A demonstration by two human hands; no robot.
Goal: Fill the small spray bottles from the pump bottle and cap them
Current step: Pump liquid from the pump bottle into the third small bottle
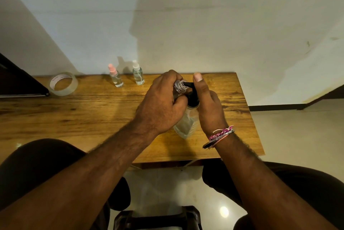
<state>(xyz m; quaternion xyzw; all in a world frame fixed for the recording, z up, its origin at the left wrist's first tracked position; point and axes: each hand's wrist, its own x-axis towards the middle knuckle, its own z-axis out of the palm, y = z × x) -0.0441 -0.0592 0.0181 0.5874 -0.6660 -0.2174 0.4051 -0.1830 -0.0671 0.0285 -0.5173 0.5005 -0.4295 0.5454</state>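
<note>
My left hand (pixel 160 103) grips a small clear spray bottle (pixel 179 86) without a cap, its threaded mouth held against the black spout of the pump bottle (pixel 186 121). The clear pump bottle stands on the wooden table (pixel 74 114) with a black pump head. My right hand (pixel 206 105) wraps around the pump head, thumb raised above the spout. Two capped small spray bottles stand at the table's far edge: one with a pink cap (pixel 115 76), one with a white cap (pixel 138 73). Both hold clear liquid.
A roll of clear tape (pixel 63 83) lies at the far left of the table. A dark flat object (pixel 20 82) sits at the left edge. The wall rises just behind the table. The table's right edge runs close to my right wrist, floor beyond.
</note>
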